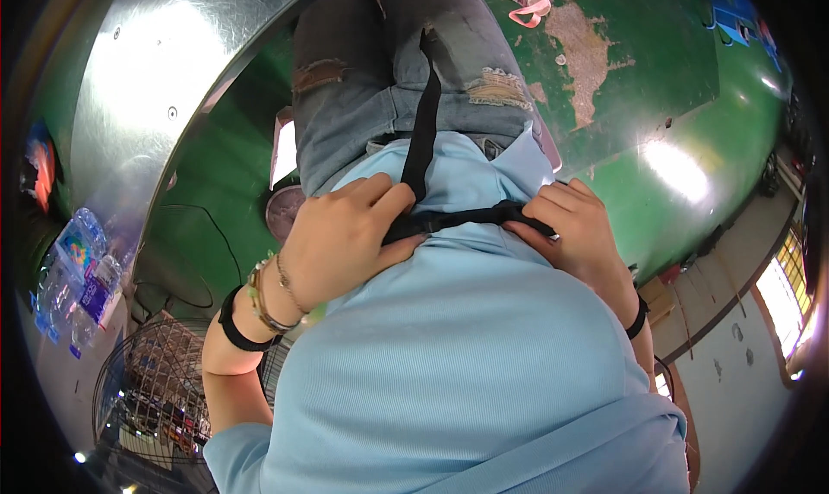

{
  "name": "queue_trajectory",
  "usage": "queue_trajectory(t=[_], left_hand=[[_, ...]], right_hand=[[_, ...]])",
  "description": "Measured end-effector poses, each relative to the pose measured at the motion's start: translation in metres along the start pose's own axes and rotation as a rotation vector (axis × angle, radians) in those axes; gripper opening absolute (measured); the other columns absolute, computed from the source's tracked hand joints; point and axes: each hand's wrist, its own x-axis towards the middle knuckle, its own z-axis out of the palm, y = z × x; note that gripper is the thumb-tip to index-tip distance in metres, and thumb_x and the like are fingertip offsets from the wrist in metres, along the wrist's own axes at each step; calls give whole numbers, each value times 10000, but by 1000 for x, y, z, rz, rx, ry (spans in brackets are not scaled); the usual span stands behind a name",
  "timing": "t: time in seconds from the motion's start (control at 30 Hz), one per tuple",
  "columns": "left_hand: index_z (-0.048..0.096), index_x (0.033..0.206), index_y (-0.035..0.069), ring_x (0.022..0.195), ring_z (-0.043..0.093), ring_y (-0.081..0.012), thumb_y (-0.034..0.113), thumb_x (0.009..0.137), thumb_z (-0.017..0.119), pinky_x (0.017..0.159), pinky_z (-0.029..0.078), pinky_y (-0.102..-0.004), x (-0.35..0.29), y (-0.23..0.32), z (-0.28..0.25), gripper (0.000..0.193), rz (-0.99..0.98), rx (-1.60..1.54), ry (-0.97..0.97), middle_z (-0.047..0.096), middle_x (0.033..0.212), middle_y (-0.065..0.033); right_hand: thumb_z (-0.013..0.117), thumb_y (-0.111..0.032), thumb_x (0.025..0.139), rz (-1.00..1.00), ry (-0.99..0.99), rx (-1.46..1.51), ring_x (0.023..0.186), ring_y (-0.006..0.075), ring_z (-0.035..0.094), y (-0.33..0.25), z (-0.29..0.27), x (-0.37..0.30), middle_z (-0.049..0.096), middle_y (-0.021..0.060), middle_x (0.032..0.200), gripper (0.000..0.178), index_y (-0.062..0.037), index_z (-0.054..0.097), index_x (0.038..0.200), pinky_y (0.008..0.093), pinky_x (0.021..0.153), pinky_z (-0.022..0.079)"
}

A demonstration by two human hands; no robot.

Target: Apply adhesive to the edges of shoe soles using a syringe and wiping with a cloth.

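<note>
A black strap (471, 218) runs across the waist of my light blue shirt (449, 338). My left hand (350, 226), with bracelets and a black band at the wrist, is closed on its left part. My right hand (570, 222) pinches the strap's right end between thumb and fingers, beside the shirt's lifted hem. From my left hand a loose length of the strap (423, 131) lies over the hem and along my ripped grey-blue jeans (354, 114). Whether a buckle is in my left palm is hidden by the fingers.
A shiny metal table (129, 105) with a curved edge stands on my left. Clear plastic bottles (82, 278) lie near it, and a round wire fan guard (155, 390) is below. Worn green floor (639, 88) spreads to the right, with a pink-strapped item (531, 6) ahead.
</note>
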Motion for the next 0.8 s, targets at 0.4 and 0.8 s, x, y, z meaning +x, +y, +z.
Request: queue_trajectory(t=[0.4,0.8], left_hand=[[641,874,42,596,564,-227,212,733,686,543,454,-312,1,-14,8,226,-43,-90,125,547,755,-56],[633,848,41,582,508,-221,175,718,692,534,413,-307,-7,-21,-10,196,-57,-113,90,475,703,-67]], right_hand=[[706,-190,702,104,84,-2,573,242,480,-8,11,2,536,47,678,209,-67,539,722,321,546,388],[709,-167,700,48,41,87,628,211,506,-10,6,7,533,41,686,196,-64,547,738,313,587,372]])
